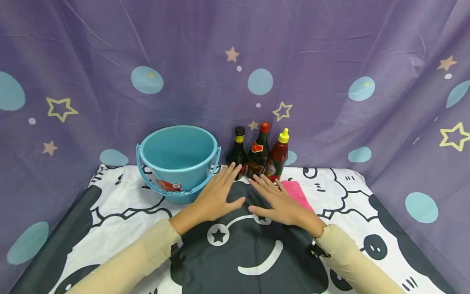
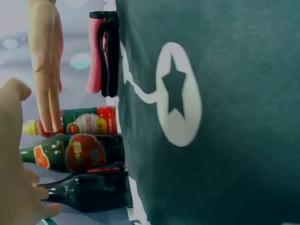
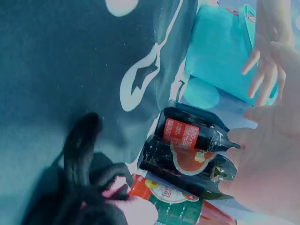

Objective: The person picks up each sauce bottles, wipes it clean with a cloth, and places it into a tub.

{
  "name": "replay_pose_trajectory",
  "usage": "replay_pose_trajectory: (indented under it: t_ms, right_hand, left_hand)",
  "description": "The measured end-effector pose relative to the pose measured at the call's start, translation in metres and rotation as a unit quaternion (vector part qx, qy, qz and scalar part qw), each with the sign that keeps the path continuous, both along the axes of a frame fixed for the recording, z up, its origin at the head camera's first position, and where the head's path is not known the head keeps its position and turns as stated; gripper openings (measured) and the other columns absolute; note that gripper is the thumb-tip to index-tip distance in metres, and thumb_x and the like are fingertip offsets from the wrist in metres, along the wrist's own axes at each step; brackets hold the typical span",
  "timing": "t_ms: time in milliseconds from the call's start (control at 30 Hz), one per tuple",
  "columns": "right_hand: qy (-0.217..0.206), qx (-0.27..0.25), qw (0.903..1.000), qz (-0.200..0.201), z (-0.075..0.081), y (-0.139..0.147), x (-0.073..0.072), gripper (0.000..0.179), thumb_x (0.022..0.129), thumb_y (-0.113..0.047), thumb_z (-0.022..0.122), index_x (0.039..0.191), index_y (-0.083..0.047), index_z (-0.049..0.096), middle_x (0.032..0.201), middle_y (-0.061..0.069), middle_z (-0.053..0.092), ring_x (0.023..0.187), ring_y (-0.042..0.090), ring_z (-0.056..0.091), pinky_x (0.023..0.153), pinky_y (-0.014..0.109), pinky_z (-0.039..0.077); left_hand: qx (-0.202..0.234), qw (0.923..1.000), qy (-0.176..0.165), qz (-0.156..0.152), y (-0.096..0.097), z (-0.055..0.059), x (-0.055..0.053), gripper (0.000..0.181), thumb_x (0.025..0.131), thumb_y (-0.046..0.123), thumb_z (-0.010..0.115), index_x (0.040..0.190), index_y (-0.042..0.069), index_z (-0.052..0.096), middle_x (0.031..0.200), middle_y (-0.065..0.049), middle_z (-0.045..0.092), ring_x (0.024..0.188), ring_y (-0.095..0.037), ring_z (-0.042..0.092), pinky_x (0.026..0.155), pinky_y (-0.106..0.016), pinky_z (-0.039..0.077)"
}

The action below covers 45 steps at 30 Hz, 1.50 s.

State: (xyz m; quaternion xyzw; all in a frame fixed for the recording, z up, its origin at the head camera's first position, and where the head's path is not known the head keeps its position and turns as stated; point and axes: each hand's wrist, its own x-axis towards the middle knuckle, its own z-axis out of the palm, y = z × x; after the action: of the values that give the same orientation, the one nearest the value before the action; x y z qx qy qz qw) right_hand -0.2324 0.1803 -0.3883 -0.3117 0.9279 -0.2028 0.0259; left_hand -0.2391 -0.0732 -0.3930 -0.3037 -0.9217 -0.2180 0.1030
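Note:
My left hand (image 1: 218,196) hovers with fingers extended between a light blue bucket (image 1: 176,159) and the bottles. Beside it, my right hand (image 1: 280,202) also has its fingers spread and holds nothing. Past the fingertips stand a dark bottle with a black cap (image 1: 238,153), a dark bottle with a red cap (image 1: 258,149) and a red sauce bottle with a yellow cap (image 1: 279,157). A pink and black item (image 2: 96,56) lies near the right hand; its exact kind is unclear. In the head view the right hand partly covers it.
A black and white cartoon-print cloth (image 1: 253,249) covers the table. Behind the bucket and bottles hangs a purple curtain (image 1: 205,61) with stars and dots. The bucket's handle (image 1: 147,179) is lowered across its front.

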Motion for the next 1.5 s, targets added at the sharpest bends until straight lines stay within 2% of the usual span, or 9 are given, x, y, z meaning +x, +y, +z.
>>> replay_pose_trajectory:
  t_ms: [167,300,500,667,800,1067,1267,1367,1500]
  right_hand:
    - [0.004,-0.012,0.9999,-0.004,0.006,0.006,0.001,0.079,0.099,-0.058,0.055,0.164,-0.031,0.019,0.172,0.001,0.015,0.161,0.029,0.005,0.122,0.068,-0.002]
    - [0.035,-0.015,0.9992,-0.01,0.01,0.013,-0.001,0.076,0.1,-0.055,0.056,0.163,-0.028,0.023,0.171,0.004,0.02,0.16,0.031,0.01,0.121,0.07,0.002]
    - [0.111,0.009,0.9933,-0.032,0.022,0.025,-0.007,0.074,0.1,-0.053,0.058,0.161,-0.023,0.031,0.167,0.005,0.031,0.157,0.033,0.022,0.121,0.069,0.01]
    - [0.145,0.017,0.9883,-0.043,0.03,0.038,-0.013,0.071,0.099,-0.048,0.061,0.159,-0.019,0.037,0.164,0.011,0.037,0.153,0.036,0.031,0.121,0.065,0.019]
    - [0.165,0.008,0.9848,-0.054,0.032,0.048,-0.018,0.067,0.1,-0.041,0.063,0.156,-0.013,0.041,0.159,0.017,0.042,0.148,0.037,0.037,0.117,0.063,0.028]
    - [0.166,0.042,0.9812,-0.089,0.02,0.062,-0.025,0.064,0.101,-0.039,0.061,0.154,-0.009,0.043,0.155,0.018,0.046,0.144,0.04,0.042,0.113,0.065,0.034]
    - [0.161,0.054,0.9796,-0.108,0.008,0.068,-0.034,0.063,0.1,-0.035,0.061,0.154,-0.007,0.044,0.152,0.023,0.048,0.142,0.043,0.043,0.11,0.067,0.035]
    - [0.157,0.059,0.9784,-0.121,0.001,0.073,-0.035,0.061,0.1,-0.034,0.061,0.152,-0.007,0.046,0.151,0.024,0.049,0.141,0.044,0.044,0.11,0.067,0.036]
    - [0.148,0.067,0.9777,-0.133,-0.011,0.08,-0.034,0.057,0.1,-0.034,0.061,0.149,-0.007,0.049,0.149,0.025,0.05,0.14,0.044,0.045,0.11,0.066,0.036]
  left_hand:
    - [0.032,0.9985,0.044,0.001,0.01,0.016,-0.005,0.087,0.1,0.046,0.059,0.165,0.019,0.008,0.171,-0.014,0.014,0.157,-0.037,0.02,0.122,-0.059,0.026]
    - [0.028,0.9943,0.101,0.014,0.018,0.036,-0.011,0.084,0.1,0.043,0.06,0.165,0.015,0.015,0.168,-0.017,0.025,0.153,-0.04,0.028,0.12,-0.06,0.03]
    - [-0.037,0.9863,0.157,0.032,0.021,0.079,-0.025,0.08,0.101,0.046,0.056,0.164,0.015,0.018,0.165,-0.019,0.03,0.153,-0.039,0.03,0.119,-0.057,0.032]
    - [-0.096,0.9794,0.169,0.056,0.021,0.112,-0.04,0.076,0.103,0.049,0.05,0.164,0.017,0.018,0.165,-0.017,0.03,0.153,-0.037,0.029,0.121,-0.055,0.03]
    - [-0.113,0.9738,0.178,0.086,0.023,0.13,-0.055,0.072,0.104,0.048,0.048,0.163,0.017,0.022,0.162,-0.015,0.036,0.152,-0.035,0.031,0.121,-0.055,0.028]
    - [-0.099,0.9753,0.15,0.128,0.036,0.137,-0.082,0.068,0.105,0.046,0.045,0.162,0.015,0.023,0.154,-0.017,0.043,0.148,-0.037,0.034,0.119,-0.058,0.028]
    - [-0.143,0.9712,0.131,0.139,0.04,0.147,-0.099,0.069,0.105,0.048,0.045,0.162,0.017,0.022,0.154,-0.016,0.042,0.146,-0.037,0.035,0.119,-0.058,0.027]
    - [-0.146,0.9715,0.111,0.151,0.038,0.148,-0.104,0.069,0.105,0.049,0.044,0.163,0.017,0.021,0.155,-0.016,0.041,0.146,-0.037,0.034,0.12,-0.059,0.025]
    - [-0.138,0.9745,0.075,0.16,0.038,0.141,-0.105,0.068,0.106,0.048,0.042,0.163,0.017,0.02,0.157,-0.016,0.04,0.148,-0.038,0.033,0.12,-0.06,0.024]
